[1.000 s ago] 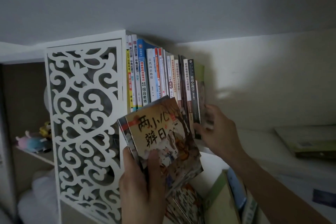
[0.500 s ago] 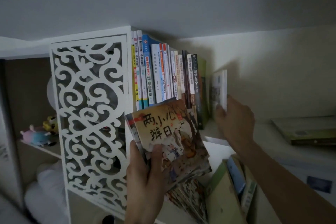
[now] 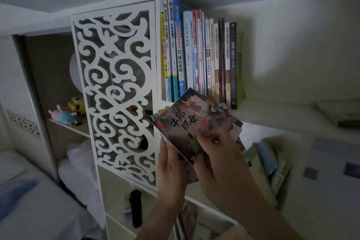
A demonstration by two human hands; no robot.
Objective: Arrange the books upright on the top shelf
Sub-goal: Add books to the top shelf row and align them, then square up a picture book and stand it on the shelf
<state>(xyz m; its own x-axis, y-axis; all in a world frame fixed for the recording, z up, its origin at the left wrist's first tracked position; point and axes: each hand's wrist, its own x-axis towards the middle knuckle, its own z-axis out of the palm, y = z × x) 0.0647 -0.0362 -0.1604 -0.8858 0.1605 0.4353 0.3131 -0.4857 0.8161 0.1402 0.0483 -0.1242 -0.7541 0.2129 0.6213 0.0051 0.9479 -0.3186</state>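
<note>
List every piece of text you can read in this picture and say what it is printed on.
"古代汉语教程": white spine in the upright row.
"综合素质": blue spine.
"基础心理学": dark spine at the row's right end.
Large brush characters on the cover of the booklet in both hands: blurred, unreadable.
Other spines: too small.

Glossy paper booklets (image 3: 194,122) — matt white fretwork panel (image 3: 115,87), smooth painted shelf (image 3: 272,115).

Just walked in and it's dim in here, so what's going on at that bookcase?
A person is shelving books. The left hand holds a stack of thin picture books in front of the bookcase, and the right hand pinches the front one. A row of upright books already stands on the top shelf.
</note>
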